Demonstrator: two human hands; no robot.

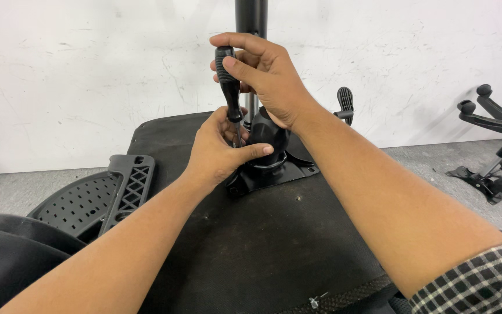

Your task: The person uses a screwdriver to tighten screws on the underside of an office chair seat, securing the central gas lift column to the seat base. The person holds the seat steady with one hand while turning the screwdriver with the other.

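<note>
- A screwdriver (228,81) with a black handle stands nearly upright, its thin metal shaft pointing down into a black chair mechanism (267,157).
- The right hand (268,75) is wrapped around the top of the screwdriver handle, fingers curled over it and thumb pressed along its side.
- The left hand (219,151) sits just below the right hand, its fingers closed around the lower shaft and its thumb lying across the rounded black housing of the mechanism.
- The mechanism is a flat black metal plate with a domed centre, lying on the dark fabric underside of a chair seat (251,232) that fills the space beneath both forearms.
- A black and chrome gas-lift column (251,23) rises straight up from the mechanism, behind the right hand.
- A black lever paddle (345,103) sticks out just to the right of the right wrist.
- The right arm ends in a black-and-white checked sleeve (477,282) at the lower right corner.
- To the left of the left forearm lies a perforated black plastic backrest panel (97,195).
- Well off to the right, on the grey floor (425,174), rests a black chair base (495,128) with arms pointing upward.
- A scuffed white wall (88,70) runs behind everything.
</note>
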